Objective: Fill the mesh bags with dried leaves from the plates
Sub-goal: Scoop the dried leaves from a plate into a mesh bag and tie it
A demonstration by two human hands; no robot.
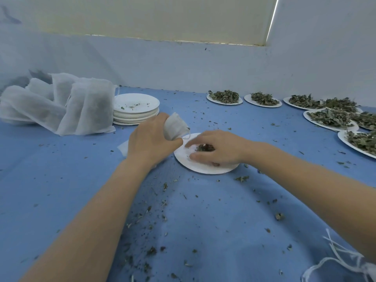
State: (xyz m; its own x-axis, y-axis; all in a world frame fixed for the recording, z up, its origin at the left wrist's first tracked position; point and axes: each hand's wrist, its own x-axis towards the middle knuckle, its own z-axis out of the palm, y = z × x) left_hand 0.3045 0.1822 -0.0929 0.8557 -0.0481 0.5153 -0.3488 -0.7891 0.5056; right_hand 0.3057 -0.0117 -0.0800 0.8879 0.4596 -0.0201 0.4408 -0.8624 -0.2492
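One small mesh bag [175, 127] is gripped upright in the left hand [150, 139]; leaves [205, 147] are gathered by the right hand's [217, 148] curled fingers on one plate [203, 167]. Seven leaf-filled plates [224, 97] are at the right.

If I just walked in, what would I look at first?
Probably the two hands in the middle: the left hand grips a white mesh bag, and the right hand gathers the last dried leaves on a plate. Next, the filled bags piled at far left beside a stack of empty plates. Then the leaf-heaped plates lined up at right.
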